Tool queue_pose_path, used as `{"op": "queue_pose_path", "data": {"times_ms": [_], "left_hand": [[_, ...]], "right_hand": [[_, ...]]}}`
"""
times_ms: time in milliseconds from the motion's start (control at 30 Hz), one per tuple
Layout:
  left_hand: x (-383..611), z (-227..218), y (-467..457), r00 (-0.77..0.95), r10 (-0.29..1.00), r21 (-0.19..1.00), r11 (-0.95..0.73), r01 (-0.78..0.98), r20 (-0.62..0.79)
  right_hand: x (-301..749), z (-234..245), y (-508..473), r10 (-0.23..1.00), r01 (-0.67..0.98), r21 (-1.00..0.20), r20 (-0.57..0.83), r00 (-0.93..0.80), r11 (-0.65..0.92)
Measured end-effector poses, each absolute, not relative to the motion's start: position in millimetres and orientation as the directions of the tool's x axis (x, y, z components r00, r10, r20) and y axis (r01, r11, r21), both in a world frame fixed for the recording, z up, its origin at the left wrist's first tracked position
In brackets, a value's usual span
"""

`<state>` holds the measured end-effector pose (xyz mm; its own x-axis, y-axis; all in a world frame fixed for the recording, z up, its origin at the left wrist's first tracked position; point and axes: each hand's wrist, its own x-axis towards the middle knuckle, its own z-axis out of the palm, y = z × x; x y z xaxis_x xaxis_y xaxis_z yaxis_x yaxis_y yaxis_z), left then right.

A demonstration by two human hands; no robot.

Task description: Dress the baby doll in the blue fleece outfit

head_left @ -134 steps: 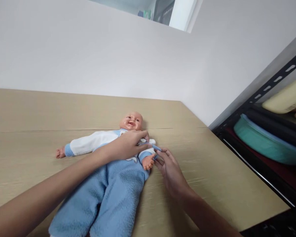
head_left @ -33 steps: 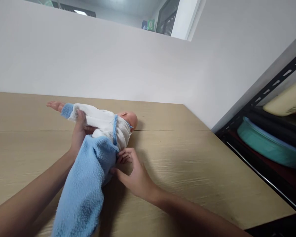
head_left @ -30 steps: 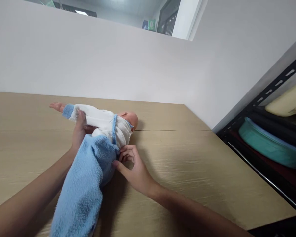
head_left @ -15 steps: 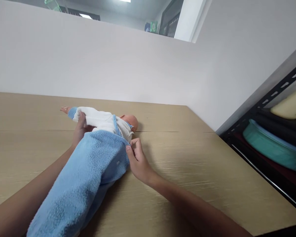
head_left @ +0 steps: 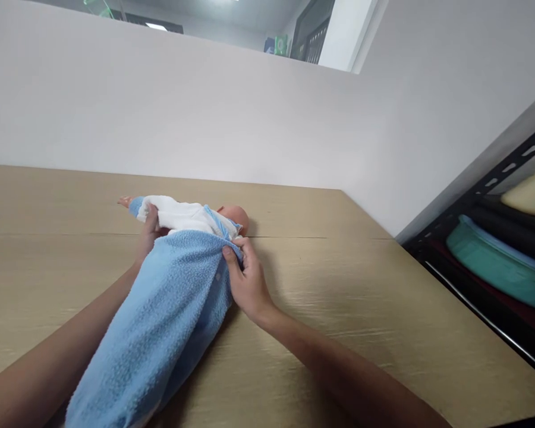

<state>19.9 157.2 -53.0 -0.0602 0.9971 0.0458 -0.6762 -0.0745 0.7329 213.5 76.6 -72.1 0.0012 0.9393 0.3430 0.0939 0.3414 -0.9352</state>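
Observation:
A baby doll (head_left: 235,216) lies on its side on the wooden table, head away from me, one arm stretched to the left. It wears a fluffy outfit with a white top (head_left: 185,215) and blue lower part (head_left: 160,303). At the doll's sleeve, my left hand (head_left: 149,235) is closed around the arm, thumb on top and the other fingers mostly hidden beneath. My right hand (head_left: 248,276) pinches the upper edge of the blue fabric between thumb and fingers, close below the doll's head. A small pale button or snap shows on the blue cloth.
The table (head_left: 339,285) meets a white wall (head_left: 182,113) at the back. On the right stands a black metal shelf (head_left: 481,184) holding a teal basin (head_left: 494,255) and a cream-coloured object (head_left: 532,190). Above the wall is a window (head_left: 232,24).
My right hand has pulled the blue edge slightly up toward the doll's head, and the cloth lies flatter. My left hand keeps its hold on the sleeve. The view has shifted a little.

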Motion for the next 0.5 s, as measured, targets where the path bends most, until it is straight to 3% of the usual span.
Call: {"op": "queue_pose_path", "data": {"times_ms": [200,500], "left_hand": [[23,-64,164,-0.046,0.995,0.721,-0.098,-0.686,0.091],[29,-56,151,-0.028,0.997,0.696,-0.067,-0.715,0.068]], "right_hand": [[218,-72,91,0.945,0.070,-0.947,0.304,-0.120,0.313],[240,-92,66,0.961,0.307,-0.917,0.276,0.028,0.254]]}}
